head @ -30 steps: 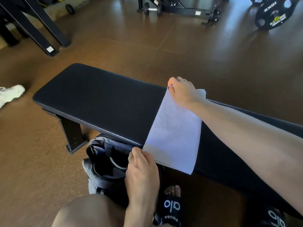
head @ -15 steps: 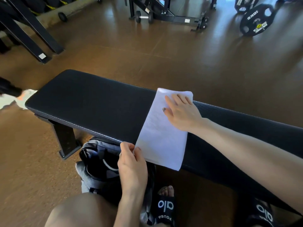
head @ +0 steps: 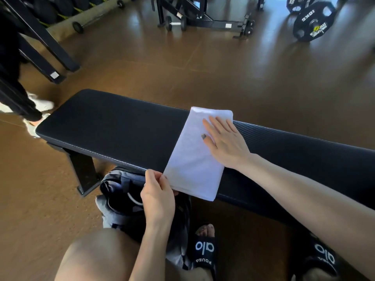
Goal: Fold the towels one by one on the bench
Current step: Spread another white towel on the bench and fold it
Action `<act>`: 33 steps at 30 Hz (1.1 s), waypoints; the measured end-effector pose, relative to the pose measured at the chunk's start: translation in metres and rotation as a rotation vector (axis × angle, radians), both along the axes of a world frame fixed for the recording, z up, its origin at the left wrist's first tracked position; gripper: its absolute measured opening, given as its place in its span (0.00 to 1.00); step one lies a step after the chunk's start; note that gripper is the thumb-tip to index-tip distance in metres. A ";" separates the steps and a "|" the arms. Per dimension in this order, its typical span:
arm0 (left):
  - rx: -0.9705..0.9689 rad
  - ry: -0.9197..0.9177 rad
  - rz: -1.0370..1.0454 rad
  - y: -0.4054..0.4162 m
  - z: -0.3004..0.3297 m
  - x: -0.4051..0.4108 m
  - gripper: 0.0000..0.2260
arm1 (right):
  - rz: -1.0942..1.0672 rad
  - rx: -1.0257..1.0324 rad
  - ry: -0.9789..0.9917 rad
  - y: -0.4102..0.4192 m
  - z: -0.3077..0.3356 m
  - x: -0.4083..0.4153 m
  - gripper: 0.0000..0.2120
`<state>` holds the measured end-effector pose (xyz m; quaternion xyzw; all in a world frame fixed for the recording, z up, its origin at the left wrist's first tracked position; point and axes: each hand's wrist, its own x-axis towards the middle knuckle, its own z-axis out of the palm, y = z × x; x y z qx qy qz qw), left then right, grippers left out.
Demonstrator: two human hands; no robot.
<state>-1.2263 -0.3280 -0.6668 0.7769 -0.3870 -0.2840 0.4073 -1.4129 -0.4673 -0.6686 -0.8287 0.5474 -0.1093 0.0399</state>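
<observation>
A white towel (head: 192,159), folded into a long narrow strip, lies across the black padded bench (head: 113,128), its near end hanging over the front edge. My right hand (head: 225,140) lies flat on the towel's far right part, fingers spread, pressing it down. My left hand (head: 158,193) pinches the towel's near left corner at the bench's front edge.
A grey open bag (head: 125,201) sits on the brown floor under the bench's front edge, by my knee and black slides (head: 205,250). Another person's legs and white shoes (head: 38,110) are at the bench's left end. Racks, a dumbbell (head: 175,23) and weight plates (head: 313,22) stand beyond.
My right hand let go of the towel's far edge and slid back to lie flat on top of it. My left hand keeps its pinch. A person stepped in at the left.
</observation>
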 end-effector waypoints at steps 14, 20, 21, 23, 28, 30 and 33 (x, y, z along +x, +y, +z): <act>0.027 -0.049 -0.066 0.002 0.010 0.005 0.06 | 0.339 -0.010 0.122 0.113 -0.002 0.010 0.45; 0.067 -0.056 -0.175 0.000 0.016 0.013 0.04 | 0.295 -0.117 0.109 0.126 -0.011 0.002 0.40; 0.069 -0.052 -0.209 0.000 0.020 0.014 0.04 | 0.294 -0.138 0.083 0.126 -0.010 0.000 0.37; 0.076 -0.033 -0.287 -0.001 0.031 0.017 0.05 | 0.317 -0.194 0.042 0.126 -0.009 -0.004 0.31; 0.224 -0.155 -0.613 -0.008 0.061 0.028 0.12 | 0.317 -0.179 -0.013 0.121 -0.004 -0.024 0.28; 0.282 -0.240 -0.700 -0.013 0.066 0.032 0.13 | 0.308 -0.104 -0.045 0.118 -0.003 -0.031 0.27; 0.276 -0.380 -0.814 -0.021 0.069 0.040 0.12 | 0.258 0.046 -0.167 0.115 0.003 -0.032 0.23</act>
